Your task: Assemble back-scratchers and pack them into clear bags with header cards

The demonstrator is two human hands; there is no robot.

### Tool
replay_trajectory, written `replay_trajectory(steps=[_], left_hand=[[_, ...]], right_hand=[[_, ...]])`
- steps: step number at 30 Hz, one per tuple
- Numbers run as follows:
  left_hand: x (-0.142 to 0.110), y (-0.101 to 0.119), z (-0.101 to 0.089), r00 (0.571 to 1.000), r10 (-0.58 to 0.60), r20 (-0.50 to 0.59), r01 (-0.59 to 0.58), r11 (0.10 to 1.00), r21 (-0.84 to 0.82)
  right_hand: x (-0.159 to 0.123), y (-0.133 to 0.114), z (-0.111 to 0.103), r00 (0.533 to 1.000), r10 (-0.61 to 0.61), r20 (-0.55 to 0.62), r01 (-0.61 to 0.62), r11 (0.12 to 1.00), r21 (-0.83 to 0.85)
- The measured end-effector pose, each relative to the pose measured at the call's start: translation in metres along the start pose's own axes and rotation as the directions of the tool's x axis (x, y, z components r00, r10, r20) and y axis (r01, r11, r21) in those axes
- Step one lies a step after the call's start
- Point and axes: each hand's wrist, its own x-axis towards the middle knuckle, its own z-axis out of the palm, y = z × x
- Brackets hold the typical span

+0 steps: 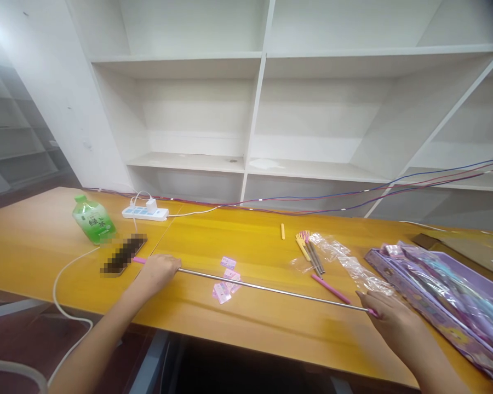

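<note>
A telescopic back scratcher (271,288) is stretched out long above the table, its thin metal rod running between my hands. My left hand (159,272) is closed round its pink handle, part of which shows beyond the fist. At the other end, my right hand (388,307) grips the pink head; the fingers hide most of it. Small pink cards (225,285) lie beneath the rod. Behind it are several collapsed back scratchers (311,253) with yellow and pink claw heads. A loose pink tube (331,289) lies near my right hand, and a short yellow tube (282,231) farther back.
Clear plastic wrappers (359,268) lie beside a purple display box (439,312) of wrapped pieces at right, with cardboard (468,254) behind. At left are a green bottle (93,219), a blurred dark object (124,255), a power strip (145,213) and a white cable (57,284). Shelves stand behind.
</note>
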Motion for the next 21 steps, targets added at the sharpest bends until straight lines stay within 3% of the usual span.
replay_trajectory(steps=[2,4,7,9,12,15,17,21], left_hand=[[-0.001,-0.002,0.004,1.0,0.012,-0.004,-0.012,1.0,-0.01],[0.0,-0.001,0.002,1.0,-0.013,-0.009,0.013,1.0,-0.019],[0.012,0.022,-0.011,0.998,-0.049,-0.032,0.048,0.998,-0.039],[0.03,0.058,-0.022,1.0,0.002,-0.012,-0.003,0.996,-0.089],[0.066,0.126,-0.034,0.992,0.094,0.089,-0.078,0.983,-0.168],[0.099,0.169,-0.038,0.987,0.087,0.136,-0.061,0.98,-0.188],[0.116,0.171,-0.038,0.98,0.094,0.176,-0.062,0.982,-0.178],[0.139,0.148,-0.033,0.976,0.108,0.189,-0.08,0.985,-0.151]], right_hand=[[-0.002,0.007,0.001,0.996,-0.077,0.054,0.075,0.996,0.038],[-0.001,0.014,0.005,0.997,-0.067,0.04,0.066,0.998,0.022],[0.012,0.0,0.019,0.999,-0.027,0.019,0.027,1.0,0.006],[0.033,-0.038,0.036,0.998,-0.053,0.035,0.052,0.998,0.037],[0.072,-0.128,0.069,0.978,-0.156,0.137,0.145,0.986,0.089],[0.109,-0.199,0.096,0.964,-0.101,0.247,0.1,0.995,0.017],[0.13,-0.215,0.105,0.921,-0.114,0.373,0.114,0.993,0.024],[0.161,-0.2,0.115,0.852,-0.162,0.499,0.158,0.986,0.051]])
